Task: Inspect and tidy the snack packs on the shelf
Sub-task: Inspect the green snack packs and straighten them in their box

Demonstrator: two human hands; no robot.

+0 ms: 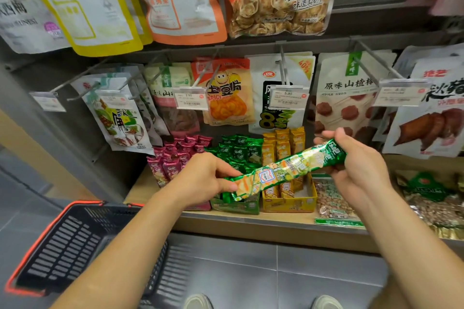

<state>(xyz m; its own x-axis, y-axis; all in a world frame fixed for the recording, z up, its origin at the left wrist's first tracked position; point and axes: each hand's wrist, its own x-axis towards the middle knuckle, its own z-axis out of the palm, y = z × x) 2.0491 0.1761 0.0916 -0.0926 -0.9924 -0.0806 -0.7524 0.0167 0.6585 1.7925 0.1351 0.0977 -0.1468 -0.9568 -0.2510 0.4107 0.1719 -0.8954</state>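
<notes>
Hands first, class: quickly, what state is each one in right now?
Left hand: grip closed on the lower end of the green snack pack.
Right hand: grip closed on the pack's upper end.

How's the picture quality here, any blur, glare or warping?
Head view: wide-angle warping tilts the hanging bags outward at the edges; corners look soft; the green snack pack, held between left hand and right hand, is sharp with slight foil glare; lighting is even.

snack pack (pixel 288 170) above shelf boxes (pixel 288 204), basket (pixel 75 246) lower left, hanging bags (pixel 226 93) behind
</notes>
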